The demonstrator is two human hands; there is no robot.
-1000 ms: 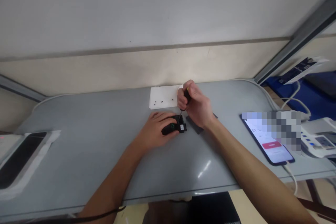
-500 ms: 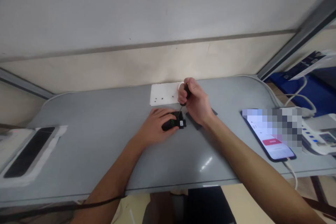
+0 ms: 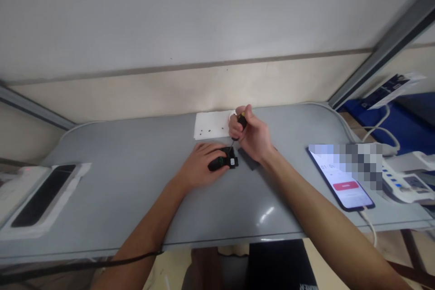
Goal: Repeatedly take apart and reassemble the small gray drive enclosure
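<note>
Centrally, the left hand (image 3: 200, 167) is gripping the black device (image 3: 222, 161) on the desk (image 3: 136, 217); the right hand (image 3: 253, 133) is holding the screwdriver (image 3: 241, 121) above, its shaft slanting near-left into the device's right part.

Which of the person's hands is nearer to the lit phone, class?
Right. The right hand, gripping a screwdriver, is to the left of the lit phone; the left hand, farther left still, holds a black device.

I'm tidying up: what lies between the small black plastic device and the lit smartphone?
A flat dark-grey piece, then the right wrist and bare grey tabletop; head view.
</note>
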